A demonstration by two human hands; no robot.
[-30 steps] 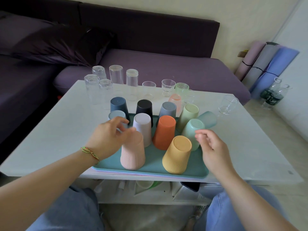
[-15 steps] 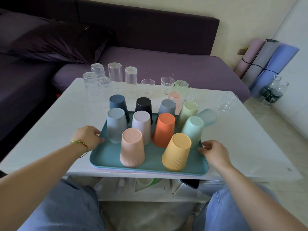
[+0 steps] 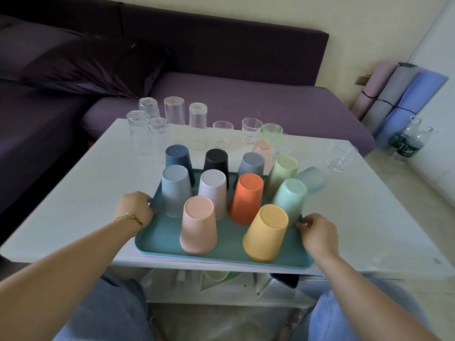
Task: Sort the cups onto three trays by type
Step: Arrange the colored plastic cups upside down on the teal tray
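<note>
The white table point(image 3: 73, 212) carries a teal tray point(image 3: 229, 247) at its near edge, stacked on other trays. Along the far edge stand 5 tall glasses point(image 3: 174, 110) toward the left corner and short glasses point(image 3: 251, 130) further right. 1 lone glass point(image 3: 341, 156) stands near the right edge.

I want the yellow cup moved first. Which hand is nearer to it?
Right. The right hand holds the tray at its right edge, just beside the yellow cup; the left hand holds its left edge, beyond the pink cup.
</note>
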